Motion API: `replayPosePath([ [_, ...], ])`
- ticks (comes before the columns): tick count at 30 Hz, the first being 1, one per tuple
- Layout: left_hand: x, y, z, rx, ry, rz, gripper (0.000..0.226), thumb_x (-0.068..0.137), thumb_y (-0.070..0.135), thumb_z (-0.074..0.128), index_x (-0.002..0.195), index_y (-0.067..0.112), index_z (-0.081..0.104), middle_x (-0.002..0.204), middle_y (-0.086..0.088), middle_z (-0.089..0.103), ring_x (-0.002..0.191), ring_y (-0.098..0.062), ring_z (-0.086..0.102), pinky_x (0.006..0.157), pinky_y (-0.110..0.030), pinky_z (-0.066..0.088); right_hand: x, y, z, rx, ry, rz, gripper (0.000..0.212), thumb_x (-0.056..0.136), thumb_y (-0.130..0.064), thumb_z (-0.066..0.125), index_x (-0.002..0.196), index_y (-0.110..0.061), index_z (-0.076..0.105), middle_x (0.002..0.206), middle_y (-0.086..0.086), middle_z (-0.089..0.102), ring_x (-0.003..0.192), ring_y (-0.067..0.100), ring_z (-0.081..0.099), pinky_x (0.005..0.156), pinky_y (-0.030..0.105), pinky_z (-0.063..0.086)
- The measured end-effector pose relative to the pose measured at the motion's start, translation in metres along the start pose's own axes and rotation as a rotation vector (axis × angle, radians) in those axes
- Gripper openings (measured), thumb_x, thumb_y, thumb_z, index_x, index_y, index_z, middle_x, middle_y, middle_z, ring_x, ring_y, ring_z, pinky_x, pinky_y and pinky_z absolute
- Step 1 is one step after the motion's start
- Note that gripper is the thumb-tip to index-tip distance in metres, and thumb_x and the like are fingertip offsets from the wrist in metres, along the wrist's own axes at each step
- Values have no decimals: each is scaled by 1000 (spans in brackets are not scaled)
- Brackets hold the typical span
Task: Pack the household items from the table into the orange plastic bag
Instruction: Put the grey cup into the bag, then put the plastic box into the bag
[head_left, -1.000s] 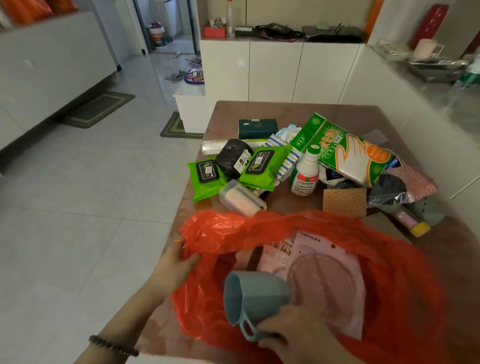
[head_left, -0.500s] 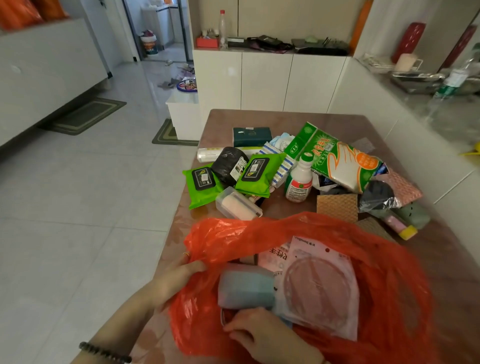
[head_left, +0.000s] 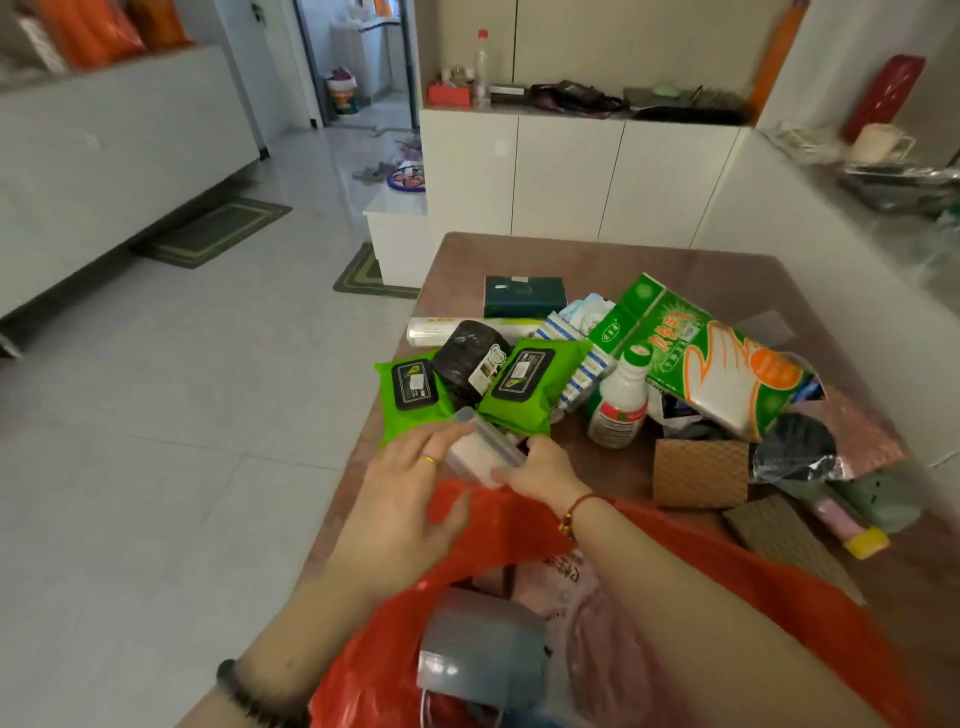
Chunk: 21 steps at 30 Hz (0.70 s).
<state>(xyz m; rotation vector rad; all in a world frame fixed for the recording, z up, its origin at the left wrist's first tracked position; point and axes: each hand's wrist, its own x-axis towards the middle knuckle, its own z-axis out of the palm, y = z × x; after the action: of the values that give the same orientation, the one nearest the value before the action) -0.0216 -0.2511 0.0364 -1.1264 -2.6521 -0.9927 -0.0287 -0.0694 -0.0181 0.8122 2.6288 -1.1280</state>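
The orange plastic bag (head_left: 779, 597) lies open at the near end of the brown table (head_left: 597, 260). Inside it are a blue-grey cup (head_left: 483, 654) and a pink flat packet (head_left: 608, 649). Just beyond the bag's rim sits a clear plastic box (head_left: 478, 457) with something white in it. My right hand (head_left: 540, 467) is closed around its near right end. My left hand (head_left: 410, 493) is spread, its fingers against the box's left side and its thumb on the bag rim. Behind the box lie two green wipe packs (head_left: 410, 395) (head_left: 530, 384) and a black roll (head_left: 467, 358).
A white bottle (head_left: 618, 410), a green glove pack (head_left: 717, 364), a dark green box (head_left: 524, 296), brown pads (head_left: 698, 473) and small items (head_left: 852, 519) crowd the table's middle and right. A white wall borders the right edge. Tiled floor lies to the left.
My right hand has let go of the cup, left it in the bag and reached forward to grip the clear box. My left hand has released the bag's edge and moved to the box.
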Motion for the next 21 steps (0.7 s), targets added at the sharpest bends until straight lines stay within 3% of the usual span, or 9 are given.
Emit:
replayPosePath([
  [2,4,-1,12,165,-115,26,57,69,47,48,125,31,45,120,3,61,112,-18,57,98,-35,44,10,4,20,22,-56,90,82,71,-43,74,129,2,36,133,18,49,124,31,47,96,34,40],
  [4,5,-6,20,266,-275,-31,72,64,59,40,131,33,42,130,4,55,121,-19,52,101,-36,38,16,10,36,15,-43,126,92,63,-50,75,132,-8,30,133,14,49,124,30,47,99,40,41],
  [7,3,-15,25,346,-495,-134,83,61,67,31,139,39,27,140,8,44,128,-17,44,103,-33,34,19,17,39,-68,17,120,89,61,-48,72,134,-22,29,131,9,49,124,29,46,100,47,33],
  [9,1,-20,27,379,-559,-176,71,75,59,43,139,37,25,137,6,48,125,-16,46,97,-30,38,17,19,32,-73,36,75,85,61,-52,70,133,-26,32,128,8,50,122,29,47,100,48,32],
  [11,-2,-25,29,366,-562,-193,57,84,47,48,137,35,31,133,6,51,123,-15,47,93,-28,38,12,21,22,-76,39,28,80,63,-56,67,131,-29,34,127,5,52,122,28,47,102,49,30],
  [15,-5,-36,37,314,-510,-226,40,83,46,46,120,32,50,122,6,61,114,-14,54,88,-27,41,-2,27,-14,-148,28,-15,76,64,-60,64,127,-26,40,131,2,53,123,26,47,104,47,33],
  [18,-4,-38,39,271,-487,-252,31,84,39,47,112,27,55,115,3,64,110,-18,57,84,-29,43,-20,33,-38,14,33,-76,68,61,-55,72,116,-23,49,122,1,58,112,21,55,93,37,46],
  [21,-4,-41,40,226,-457,-262,25,83,32,48,104,22,57,112,-2,65,108,-22,57,82,-31,43,-50,36,-50,149,78,-127,64,59,-48,77,112,-23,52,114,-1,60,105,17,57,88,33,48],
])
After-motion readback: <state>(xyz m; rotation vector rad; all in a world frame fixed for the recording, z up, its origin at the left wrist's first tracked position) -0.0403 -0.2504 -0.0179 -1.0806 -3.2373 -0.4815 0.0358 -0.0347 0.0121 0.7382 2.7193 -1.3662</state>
